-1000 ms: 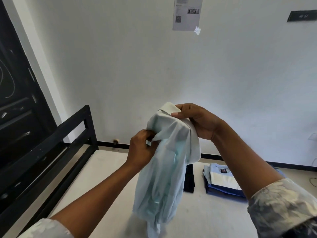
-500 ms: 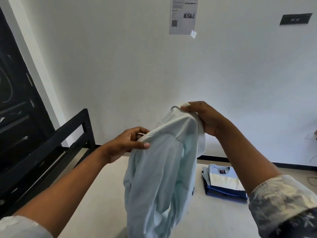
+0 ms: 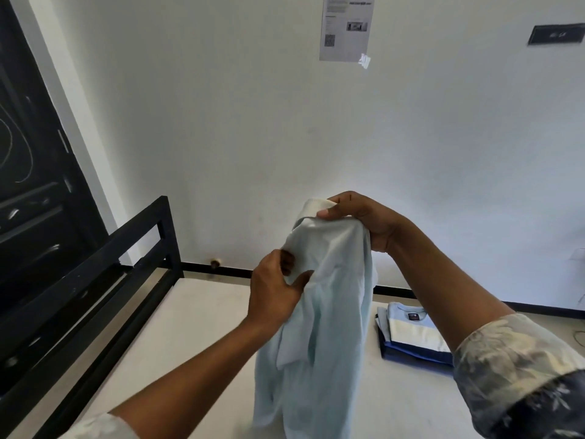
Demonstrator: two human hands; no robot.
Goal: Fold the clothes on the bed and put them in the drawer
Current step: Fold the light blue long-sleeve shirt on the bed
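Gripping the collar of a pale blue shirt [image 3: 329,296], the right hand [image 3: 364,221] holds it up over the bed [image 3: 177,337]; just below, the left hand [image 3: 278,289] pinches a fold of its cloth. Folded clothes [image 3: 411,340] lie stacked below the right forearm.

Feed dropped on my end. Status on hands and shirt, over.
Right hand pinches pale blue shirt at the collar, held up, unfolded. Left hand grips it lower down. Folded stack lies on bed, right side, nothing blocking.
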